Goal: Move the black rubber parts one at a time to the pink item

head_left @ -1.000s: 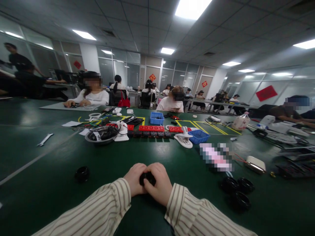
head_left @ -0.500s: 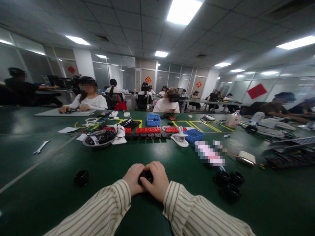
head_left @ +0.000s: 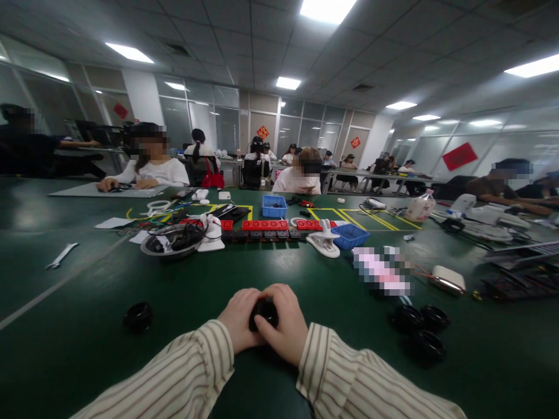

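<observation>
Between my two hands is a glossy black ring-shaped part point(head_left: 266, 313), its hollow centre facing up toward me. My left hand point(head_left: 240, 317) is closed around its left side, the fingers curled over the far edge. From the other side my right hand point(head_left: 286, 323) wraps it, the thumb lying across the near rim. The fingers hide much of the part, and I cannot tell whether it rests on the table. A similar black ring point(head_left: 138, 317) lies alone to the left. Three more sit grouped at the right, one of them the nearest black ring point(head_left: 428, 346).
On the green table point(head_left: 196, 285) lie a wrench point(head_left: 62, 256) at left, a bowl of cables point(head_left: 172, 241), a red power strip point(head_left: 265, 225), a white clip stand point(head_left: 324, 241) and blue bins, including the right-hand blue bin point(head_left: 350, 235). A white-gold case point(head_left: 449, 280) is at right. People sit beyond.
The view has shifted slightly, so the table items appear farther apart. Both hands keep their hold on the black ring, with the right hand turned a little around it.
</observation>
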A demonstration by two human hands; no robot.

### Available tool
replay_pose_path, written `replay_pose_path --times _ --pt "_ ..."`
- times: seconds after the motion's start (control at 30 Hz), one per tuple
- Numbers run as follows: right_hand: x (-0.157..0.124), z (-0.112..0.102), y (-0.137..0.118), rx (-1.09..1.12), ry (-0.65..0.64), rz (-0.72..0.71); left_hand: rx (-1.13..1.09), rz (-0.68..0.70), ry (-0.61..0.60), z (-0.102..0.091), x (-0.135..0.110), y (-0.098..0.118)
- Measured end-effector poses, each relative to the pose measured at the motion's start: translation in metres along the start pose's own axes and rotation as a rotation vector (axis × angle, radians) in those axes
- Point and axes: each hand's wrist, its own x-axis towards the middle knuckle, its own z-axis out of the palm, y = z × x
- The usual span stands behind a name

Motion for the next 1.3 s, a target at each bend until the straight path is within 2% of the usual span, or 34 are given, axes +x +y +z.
replay_pose_path --times 0.2,0.53,0.77,0.87,0.97,1.17,1.3 --pt "-0.001 0.004 0.004 -0.100 -0.027 0.042 0.110 -0.018 0.017 0.000 0.000 0.004" --pt "-0.001 -0.003 -0.001 0.068 -0.101 -0.141 -0.074 0.051 -0.036 0.005 0.002 -0.011" --pt "-0.002 0.000 0.002 -0.049 -0.026 0.015 0.007 0.046 0.009 0.005 -0.001 -0.007" --pt "-0.002 0.003 0.003 -0.098 -0.040 0.046 0.045 0.037 0.006 0.003 0.001 -0.003" --pt "-0.001 0.003 0.003 -0.092 -0.066 0.016 0.018 0.036 0.004 0.002 0.003 -0.004" --pt "-0.001 0.000 0.004 0.038 -0.105 -0.131 -0.111 0.070 -0.058 0.002 0.002 -0.010" --pt "-0.002 -0.001 0.003 0.048 -0.082 -0.146 -0.078 0.066 -0.012 0.003 0.000 -0.009"
